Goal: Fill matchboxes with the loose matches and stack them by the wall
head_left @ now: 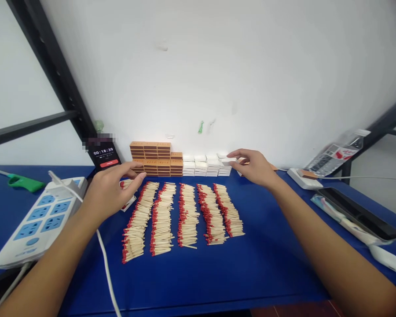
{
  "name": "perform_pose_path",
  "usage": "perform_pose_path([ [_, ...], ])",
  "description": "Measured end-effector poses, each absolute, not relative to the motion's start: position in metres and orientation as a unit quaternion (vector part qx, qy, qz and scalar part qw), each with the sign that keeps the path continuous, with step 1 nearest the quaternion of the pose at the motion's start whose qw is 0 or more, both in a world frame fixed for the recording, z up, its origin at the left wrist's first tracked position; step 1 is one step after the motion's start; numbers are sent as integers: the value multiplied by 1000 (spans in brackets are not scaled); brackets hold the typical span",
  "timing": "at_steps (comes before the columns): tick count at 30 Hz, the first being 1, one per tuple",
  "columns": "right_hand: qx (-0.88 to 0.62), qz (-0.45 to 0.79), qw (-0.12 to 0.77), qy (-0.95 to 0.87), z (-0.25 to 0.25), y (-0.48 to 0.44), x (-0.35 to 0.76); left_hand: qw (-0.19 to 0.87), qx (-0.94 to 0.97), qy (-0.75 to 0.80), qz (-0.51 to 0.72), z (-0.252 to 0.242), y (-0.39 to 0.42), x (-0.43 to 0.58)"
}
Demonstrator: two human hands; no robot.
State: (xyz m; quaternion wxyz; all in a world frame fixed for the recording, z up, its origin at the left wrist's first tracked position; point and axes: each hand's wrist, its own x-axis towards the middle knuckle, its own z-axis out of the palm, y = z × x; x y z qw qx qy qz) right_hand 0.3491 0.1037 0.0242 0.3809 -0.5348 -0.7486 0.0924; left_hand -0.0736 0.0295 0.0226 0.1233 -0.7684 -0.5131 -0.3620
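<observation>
My right hand (253,167) pinches a white matchbox tray (229,161) between thumb and fingers, at the right end of stacked white matchbox trays (200,167). My left hand (110,191) has thumb and fingers apart beside the left end of the orange and brown matchbox stack (151,150); its fingertips overlap the lower boxes, and I cannot tell whether they touch. Several rows of red-tipped matches (163,220) lie in front of the stacks. Partly hidden under my left hand are more matches and a small white tray (128,204).
A white power strip (42,220) with a cable and a green lighter (26,182) lie left. A phone (104,152) showing a timer leans at the back. Right are a plastic bottle (339,152), a white adapter (303,179) and a black case (359,211) on the blue table (198,281).
</observation>
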Motion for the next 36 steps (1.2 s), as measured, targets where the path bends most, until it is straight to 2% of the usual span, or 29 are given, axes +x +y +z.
perform_pose_path([
  [18, -470, 116, 415, -770, 54, 158, 281, 106, -781, -498, -360, 17, 29, -73],
  [24, -455, 41, 390, -800, 30, 169, 262, 103, -787, -489, -361, 12, 32, -75],
  [28, -450, -6, 338, -826, 19, 176, 250, 95, -789, -488, -362, 8, 33, -76],
  [36, -444, -27, 283, -850, 9, 184, 234, 89, -789, -494, -354, 7, 34, -77],
])
